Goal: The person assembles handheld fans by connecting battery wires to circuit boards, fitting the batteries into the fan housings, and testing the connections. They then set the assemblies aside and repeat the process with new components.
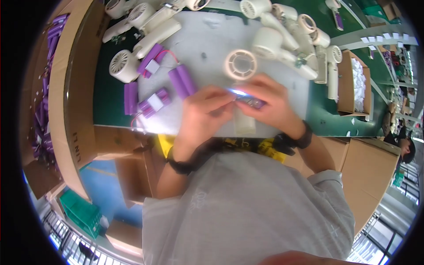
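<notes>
The desk is covered in green, and a pale grey mat is laid across its middle; this mat is taken as the landmark. To the left of the mat, a large cardboard box is seen, with purple cells stacked along its far left side. To the right of the mat, a smaller open carton filled with white pieces is set on the desk. Along the far edge of the mat and off its right side, cream fan housings are piled; more of them are gathered at the mat's far left corner. On the left part of the mat, purple battery packs with red wires are laid, some loose and some bundled with white labels.

At the near edge of the mat, a cream handheld fan body is held, its round grille facing up and its handle running toward the person. The left hand is closed about the work, its fingers pinched at a small bright spot. The right hand is curled over the handle, its fingers shut on a small purple battery pack pressed against the fan body. Black bands are worn on both wrists.
</notes>
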